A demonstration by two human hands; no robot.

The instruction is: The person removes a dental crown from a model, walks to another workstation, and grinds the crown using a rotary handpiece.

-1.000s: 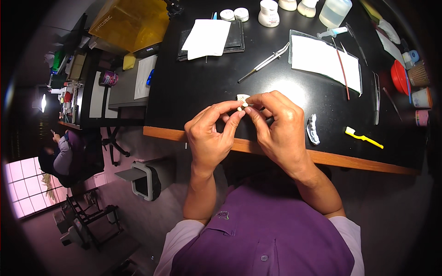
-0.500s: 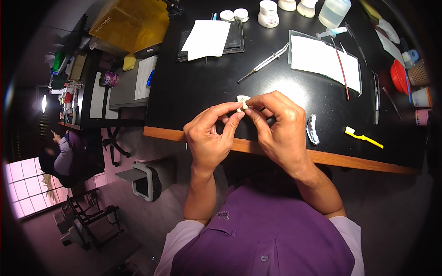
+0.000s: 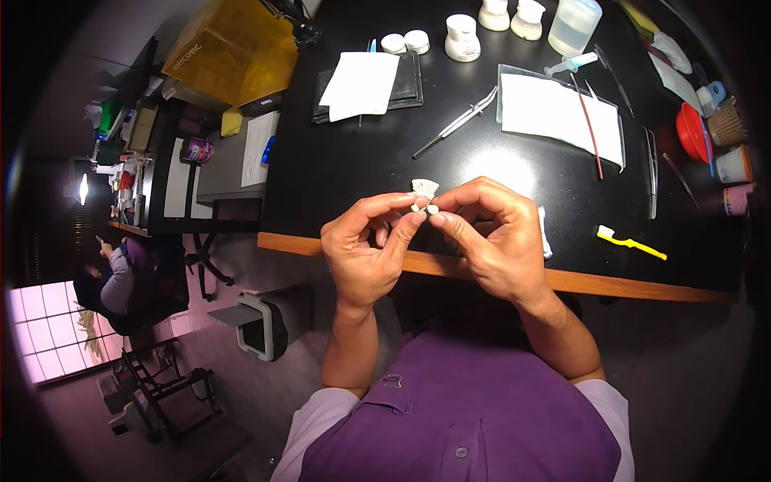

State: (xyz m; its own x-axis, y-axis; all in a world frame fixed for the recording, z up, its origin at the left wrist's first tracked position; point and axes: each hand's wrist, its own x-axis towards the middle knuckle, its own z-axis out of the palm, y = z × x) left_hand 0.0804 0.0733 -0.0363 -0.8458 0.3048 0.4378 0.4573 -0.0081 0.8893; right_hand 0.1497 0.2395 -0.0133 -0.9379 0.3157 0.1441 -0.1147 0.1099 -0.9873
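My left hand (image 3: 361, 241) is closed in a pinch, thumb and index finger on a small white tooth-like piece (image 3: 415, 207). Opposite it, my right hand (image 3: 502, 241) pinches another small white tooth-like piece (image 3: 433, 210). The two pieces are close together, just above the near edge of the black table. Right beyond the fingertips shows a whitish, fan-shaped piece with a rough surface (image 3: 425, 187), perhaps part of a dental model. I cannot tell whether it lies on the table or is held. Beside my right hand lies a white, curved dental piece (image 3: 546, 235), partly hidden by that hand.
A yellow toothbrush (image 3: 632, 243) lies at the right. Farther back are metal tweezers (image 3: 456, 123), a white sheet on a tray (image 3: 554, 120) with a red brush (image 3: 589, 128), a syringe (image 3: 572, 64) and several jars (image 3: 463, 38). White paper (image 3: 359, 84) covers a dark box. Wooden edging (image 3: 594, 284) borders the table.
My hands have drawn slightly apart at the fingertips, showing the two small pieces more plainly. My right hand now covers part of the curved dental piece. The whole view has shifted slightly.
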